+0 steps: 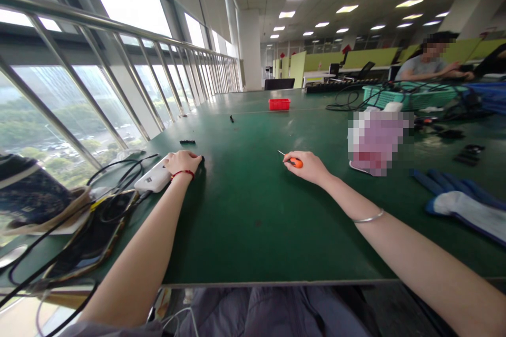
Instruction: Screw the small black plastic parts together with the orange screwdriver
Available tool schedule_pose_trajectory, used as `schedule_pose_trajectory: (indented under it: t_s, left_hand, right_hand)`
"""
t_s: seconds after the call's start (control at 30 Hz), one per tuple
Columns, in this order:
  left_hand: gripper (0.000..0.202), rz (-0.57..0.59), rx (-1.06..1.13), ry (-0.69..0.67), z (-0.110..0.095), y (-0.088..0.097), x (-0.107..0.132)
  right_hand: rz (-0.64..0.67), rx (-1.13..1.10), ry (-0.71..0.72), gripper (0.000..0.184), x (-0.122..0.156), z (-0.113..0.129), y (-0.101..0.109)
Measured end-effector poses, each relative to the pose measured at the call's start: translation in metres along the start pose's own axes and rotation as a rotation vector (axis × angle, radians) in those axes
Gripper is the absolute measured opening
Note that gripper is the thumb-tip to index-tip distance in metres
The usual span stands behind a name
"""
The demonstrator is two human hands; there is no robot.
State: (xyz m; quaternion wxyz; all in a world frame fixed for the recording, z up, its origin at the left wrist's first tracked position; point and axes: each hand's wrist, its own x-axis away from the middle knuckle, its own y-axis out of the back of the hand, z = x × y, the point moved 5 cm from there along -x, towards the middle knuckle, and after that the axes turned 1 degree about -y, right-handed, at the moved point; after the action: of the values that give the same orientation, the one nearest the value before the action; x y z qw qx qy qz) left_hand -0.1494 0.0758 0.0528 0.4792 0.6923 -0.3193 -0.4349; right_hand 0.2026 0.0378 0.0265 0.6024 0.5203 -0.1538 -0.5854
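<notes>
My right hand [310,168] is closed round the orange and black handle of a small screwdriver [295,162]. The metal shaft points up and left, apart from anything else. Over on the left, my left hand [182,161] is closed with a small black part [203,159] showing at its fingertips; most of that part is hidden. Beside this hand lies a white power bank [153,178], partly covered by the fingers. A short black strip [187,142] rests just beyond the left hand, and another small black piece [231,118] lies farther off on the green table [237,221].
A red basket [279,105] stands toward the far end. At left are a phone [93,237], black cables [128,168] and a dark fabric item [31,189]. Blue-white gloves [466,205] and a green basket [411,96] are at right, where another person [422,63] sits beyond.
</notes>
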Motion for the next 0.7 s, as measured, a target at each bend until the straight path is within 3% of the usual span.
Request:
schedule_pose_trajectory:
  t_s: [0.33,0.5,0.6,0.7]
  left_hand:
    - [0.039,0.009,-0.058,-0.052,-0.003,-0.003,0.001]
    - [0.032,-0.004,-0.044,-0.101,-0.004,-0.004,0.001]
    - [0.029,0.017,0.139,-0.229,-0.024,-0.007,0.008]
    - [0.025,0.08,0.464,-0.454,-0.065,-0.01,0.032]
  right_hand:
    - [0.005,-0.003,0.012,0.017,0.0,0.001,0.001]
    - [-0.071,-0.018,-0.032,0.026,0.001,0.007,0.01]
    - [-0.219,-0.078,-0.086,0.028,0.002,0.012,0.026]
    - [-0.405,-0.19,-0.106,0.017,0.005,0.017,0.047]
